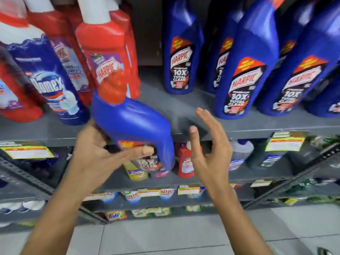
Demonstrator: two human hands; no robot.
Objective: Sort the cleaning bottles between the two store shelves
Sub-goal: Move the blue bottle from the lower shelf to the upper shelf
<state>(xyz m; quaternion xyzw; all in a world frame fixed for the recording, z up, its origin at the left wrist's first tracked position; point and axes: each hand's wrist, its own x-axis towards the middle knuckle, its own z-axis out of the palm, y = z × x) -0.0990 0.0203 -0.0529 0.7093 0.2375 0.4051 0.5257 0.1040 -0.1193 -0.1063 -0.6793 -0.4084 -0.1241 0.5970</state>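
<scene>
Left hand (95,153) closed around something, fingers extended; right hand (211,144) raised alongside, open, fingers spread.

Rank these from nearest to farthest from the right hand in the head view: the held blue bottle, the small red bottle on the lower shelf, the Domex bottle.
Measured from the open right hand:
1. Small red bottle, lower shelf, just left of the palm.
2. Held blue bottle, tilted in the left hand, further left.
3. Domex bottle, upper shelf, far left.
The first two are fairly close.

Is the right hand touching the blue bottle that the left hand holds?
Apart. The head view shows open shelf between the right hand and the blue bottle; only the left hand grips it.
</scene>
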